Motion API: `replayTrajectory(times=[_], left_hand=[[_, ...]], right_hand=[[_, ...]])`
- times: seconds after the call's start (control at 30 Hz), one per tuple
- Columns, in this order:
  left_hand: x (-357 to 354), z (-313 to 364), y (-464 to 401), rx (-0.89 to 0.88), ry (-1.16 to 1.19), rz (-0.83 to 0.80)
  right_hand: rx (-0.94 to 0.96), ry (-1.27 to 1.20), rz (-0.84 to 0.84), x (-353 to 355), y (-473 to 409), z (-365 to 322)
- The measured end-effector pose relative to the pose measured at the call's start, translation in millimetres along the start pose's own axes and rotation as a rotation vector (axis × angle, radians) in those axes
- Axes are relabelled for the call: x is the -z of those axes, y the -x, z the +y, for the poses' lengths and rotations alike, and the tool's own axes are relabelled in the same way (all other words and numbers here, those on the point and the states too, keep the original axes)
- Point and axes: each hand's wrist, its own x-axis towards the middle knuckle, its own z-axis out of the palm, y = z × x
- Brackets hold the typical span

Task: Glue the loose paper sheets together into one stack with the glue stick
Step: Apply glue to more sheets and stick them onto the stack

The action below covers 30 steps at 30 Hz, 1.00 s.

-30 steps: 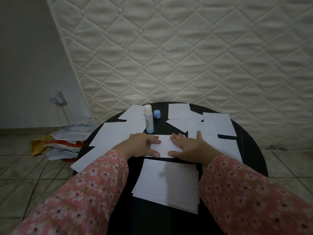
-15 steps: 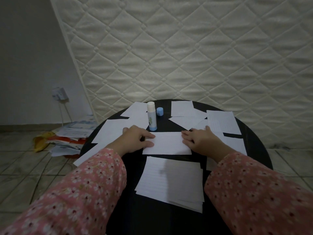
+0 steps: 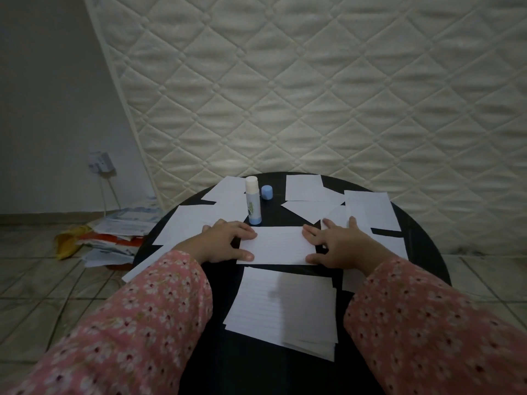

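- Quilted cream mattress (image 3: 328, 89) stands behind the round table, filling most of my head view.
- Black round table (image 3: 422, 246) is my landmark; it carries all the paper, and I see tiled floor around it.
- Pink floral sleeves (image 3: 159, 303) come in from the near edge of the table on both sides.
- Nearest me on the table lies 1 stack of lined sheets (image 3: 282, 303), edges slightly fanned at its near right corner.
- Loose sheets (image 3: 368, 206) lie scattered over the far half of the table, some overlapping, on both sides of the glue stick.
- Between the stack and the glue stick lies 1 lined sheet (image 3: 278, 245), flat on the table and apart from the stack.
- My left hand (image 3: 225, 243) rests on that sheet's left end, fingers slightly spread, thumb and forefinger pressing the paper flat.
- My right hand (image 3: 339, 246) rests on its right end, fingers splayed wide and flat; I cannot tell whether either hand pinches the edge.
- Floor clutter of papers (image 3: 114, 238) sits left of the table, below a wall socket (image 3: 99, 162).
- Glue stick (image 3: 252, 205) stands upright and uncapped at the table's far side, just beyond the left hand.
- Blue cap (image 3: 266, 192) sits just right of the glue stick, apart from it.
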Motion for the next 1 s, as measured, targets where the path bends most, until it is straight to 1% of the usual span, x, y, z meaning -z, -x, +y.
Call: replayTrajectory(times=[0.07,0.13,0.2,0.27,0.3,0.33,0.4,0.5,0.57,0.63,0.8,0.87,0.93,0.97,1.0], left_hand=[[1.8,1.4,-0.9,-0.001,0.008,0.024],[1.6,2.0,-2.7,0.010,0.087,0.110],[-2.1,10.1,-3.1,0.018,0.245,0.186],[-9.6,23.1,-3.1,-0.017,0.307,0.226],[-13.3,29.5,-3.1,-0.049,0.282,0.222],[-16.2,34.5,-3.2,-0.087,0.237,0.202],[-15.3,37.2,-4.3,-0.111,0.135,0.125],[-4.8,23.6,-5.4,0.023,0.067,-0.006],[1.5,12.4,-2.4,0.083,0.054,-0.050],[5.0,4.6,0.4,0.093,0.085,-0.064],[7.8,5.0,-2.0,0.131,0.165,-0.037],[7.9,5.7,-3.1,0.170,0.261,0.038],[6.3,5.6,-5.9,0.232,0.432,0.215],[5.1,6.0,-8.7,0.267,0.484,0.324],[4.0,7.3,-11.9,0.298,0.508,0.416]], right_hand=[[0.006,-0.005,0.000,2.3,-1.3,-1.7],[0.028,-0.029,0.037,6.6,-2.5,-6.0],[0.069,-0.041,0.127,10.3,-4.8,-16.5],[0.101,-0.087,0.229,10.6,-7.8,-32.9],[0.110,-0.136,0.240,9.5,-8.7,-41.0],[0.112,-0.169,0.216,7.4,-9.6,-47.2],[0.097,-0.117,0.114,2.2,-10.8,-52.1],[0.059,-0.044,0.023,1.9,-11.0,-46.1],[0.040,-0.038,-0.007,3.1,-11.0,-40.2],[0.022,-0.020,-0.009,2.3,-10.0,-33.5],[0.005,-0.021,0.001,0.8,-8.4,-28.5],[0.005,-0.080,0.034,2.7,-9.8,-28.5],[-0.023,-0.170,0.181,3.7,-10.3,-23.4],[-0.055,-0.186,0.255,4.0,-9.7,-19.5],[-0.097,-0.180,0.290,3.7,-8.5,-15.9]])
